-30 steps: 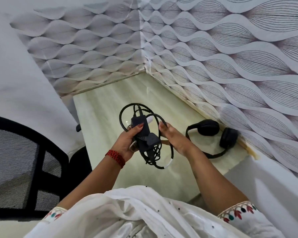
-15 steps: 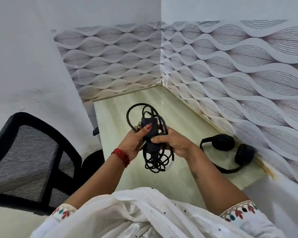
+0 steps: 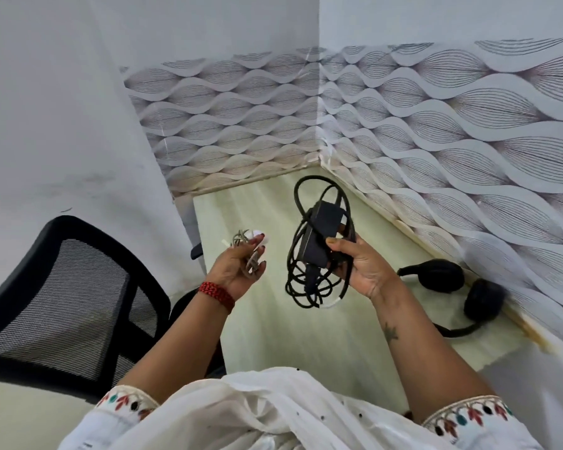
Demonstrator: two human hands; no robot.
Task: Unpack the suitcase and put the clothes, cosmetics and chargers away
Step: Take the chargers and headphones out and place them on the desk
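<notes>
The left hand [image 3: 241, 271] is holding a small grey-white cable bundle [image 3: 246, 251] above the tabletop's [image 3: 273, 336] left edge, its grip curled round it. The bundle looks light and limp, so a loose hold should do. The right hand [image 3: 364, 271] is grasping the black charger [image 3: 319, 235] by its brick, thumb on top, with 1 tangle of cord loops dangling free. The brick is probably the stiff, heavier part and the safest hold, while the springy cord could snag. Headphones [image 3: 481, 297] are lying near the wall.

Matt black charger [image 3: 319, 235], glossy desk [image 3: 273, 336].
</notes>
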